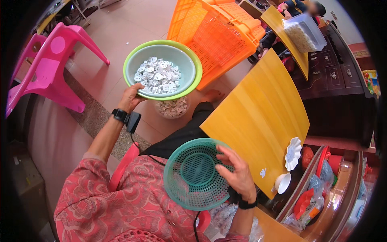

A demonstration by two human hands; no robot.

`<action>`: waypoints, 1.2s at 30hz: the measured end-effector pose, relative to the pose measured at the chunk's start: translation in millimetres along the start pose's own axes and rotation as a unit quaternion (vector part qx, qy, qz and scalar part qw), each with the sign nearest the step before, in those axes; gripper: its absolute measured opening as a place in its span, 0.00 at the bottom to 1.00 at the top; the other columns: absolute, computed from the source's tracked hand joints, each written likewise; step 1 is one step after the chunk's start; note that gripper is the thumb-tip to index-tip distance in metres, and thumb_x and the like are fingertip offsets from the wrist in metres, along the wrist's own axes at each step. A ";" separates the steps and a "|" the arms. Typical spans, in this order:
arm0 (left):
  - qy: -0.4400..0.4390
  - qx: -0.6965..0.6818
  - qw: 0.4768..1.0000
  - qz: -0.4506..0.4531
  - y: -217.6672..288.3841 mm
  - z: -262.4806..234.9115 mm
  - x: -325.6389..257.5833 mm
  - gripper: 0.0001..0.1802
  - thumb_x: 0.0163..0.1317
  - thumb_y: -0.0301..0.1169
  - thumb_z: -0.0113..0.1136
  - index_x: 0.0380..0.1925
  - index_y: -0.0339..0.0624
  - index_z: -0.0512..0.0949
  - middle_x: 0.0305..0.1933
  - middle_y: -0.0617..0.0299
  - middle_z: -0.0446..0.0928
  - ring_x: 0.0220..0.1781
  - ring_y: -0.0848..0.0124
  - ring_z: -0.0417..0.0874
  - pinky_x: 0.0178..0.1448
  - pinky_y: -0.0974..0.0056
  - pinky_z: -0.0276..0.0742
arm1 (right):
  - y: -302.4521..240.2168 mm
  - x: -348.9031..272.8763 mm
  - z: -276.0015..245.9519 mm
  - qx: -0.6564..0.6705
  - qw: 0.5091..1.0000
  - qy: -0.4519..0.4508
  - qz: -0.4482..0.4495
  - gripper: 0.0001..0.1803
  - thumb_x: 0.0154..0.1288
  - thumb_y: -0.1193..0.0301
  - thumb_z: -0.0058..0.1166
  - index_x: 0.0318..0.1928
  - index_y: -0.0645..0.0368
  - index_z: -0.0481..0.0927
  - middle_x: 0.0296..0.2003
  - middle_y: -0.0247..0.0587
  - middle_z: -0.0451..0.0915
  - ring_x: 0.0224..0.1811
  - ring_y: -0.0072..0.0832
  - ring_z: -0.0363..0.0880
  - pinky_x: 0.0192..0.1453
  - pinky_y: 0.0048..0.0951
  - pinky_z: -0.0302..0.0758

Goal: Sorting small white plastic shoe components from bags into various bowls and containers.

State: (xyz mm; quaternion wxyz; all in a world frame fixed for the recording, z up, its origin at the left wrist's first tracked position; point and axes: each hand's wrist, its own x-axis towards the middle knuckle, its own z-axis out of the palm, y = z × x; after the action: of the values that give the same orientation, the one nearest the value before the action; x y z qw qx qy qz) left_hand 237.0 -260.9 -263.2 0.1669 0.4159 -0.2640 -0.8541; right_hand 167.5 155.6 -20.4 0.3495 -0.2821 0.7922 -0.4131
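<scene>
My left hand (131, 98) grips the near rim of a pale grey-green basin (187, 76), which is nested in a lime green basin (198, 60). Many small flat white pieces (159, 74) lie heaped inside. A green slotted plastic basket (175, 181) rests tilted against my lap, with nothing visible in it. Over the basket's right rim hovers my right hand (238, 174), its fingers apart and slightly curved, holding nothing that I can see. Partly hidden under the basins, a round tub (173, 108) of pale pieces stands on the floor.
Orange perforated crates (217, 40) stand beyond the basins. A pink chair (56, 68) is at left. A yellow wooden table (262, 125) at right bears a wavy white dish (293, 153) and a white cup (283, 183). Another person (300, 8) sits beside a clear bin (308, 34).
</scene>
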 end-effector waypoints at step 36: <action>-0.046 -0.007 0.994 -0.095 -141.5 60.9 195.0 0.25 0.70 0.35 0.60 0.62 0.37 0.66 0.59 0.47 0.73 0.55 0.51 0.81 0.52 0.50 0.88 | -33.1 -121.5 11.7 -0.075 0.897 0.372 0.226 0.15 0.59 0.82 0.61 0.48 0.68 0.79 0.38 0.41 0.85 0.36 0.26 0.81 0.44 0.26 0.78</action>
State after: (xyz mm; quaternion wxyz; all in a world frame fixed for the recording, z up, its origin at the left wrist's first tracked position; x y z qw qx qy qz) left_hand 62.4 -226.4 -436.7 0.0760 0.3981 -0.2250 -0.8861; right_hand 254.4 223.1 41.9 0.0910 0.0531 0.9354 -0.3376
